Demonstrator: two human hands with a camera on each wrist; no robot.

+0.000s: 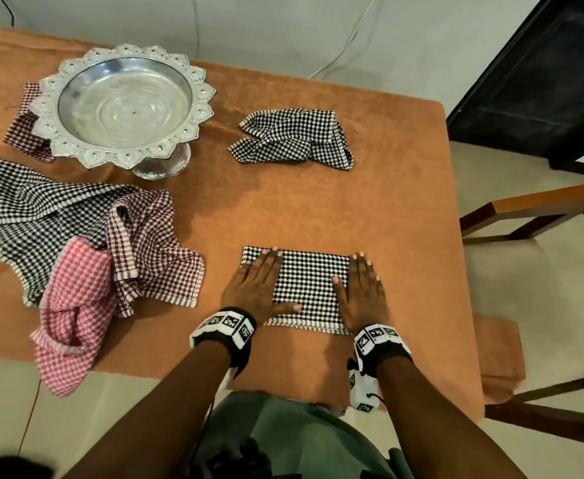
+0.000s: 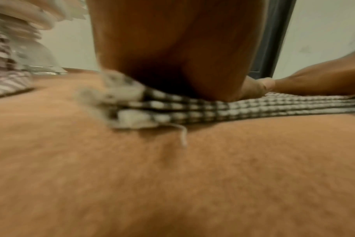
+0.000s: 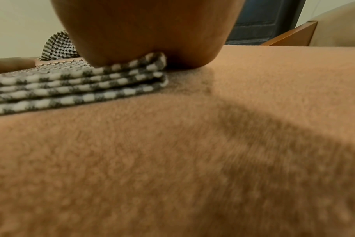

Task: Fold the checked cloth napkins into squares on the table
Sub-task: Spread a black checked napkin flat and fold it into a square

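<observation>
A black-and-white checked napkin [image 1: 309,288] lies folded into a flat rectangle near the table's front edge. My left hand [image 1: 259,283] presses flat on its left side, fingers straight, thumb out along the near hem. My right hand [image 1: 363,292] presses flat on its right edge. Both wrist views show stacked layers of the folded napkin [image 2: 213,109] [image 3: 71,85] under each palm. Another black-and-white napkin [image 1: 297,140] lies loosely bunched farther back. At the left sits a heap with a large black checked cloth [image 1: 24,209], a maroon checked napkin [image 1: 152,250] and a pink checked napkin [image 1: 76,305].
An orange fleece cloth covers the table [image 1: 318,209]. A silver pedestal tray [image 1: 124,105] stands at the back left, with a dark red checked napkin [image 1: 24,133] partly under it. A wooden chair [image 1: 542,219] stands to the right. The pink napkin hangs over the front edge.
</observation>
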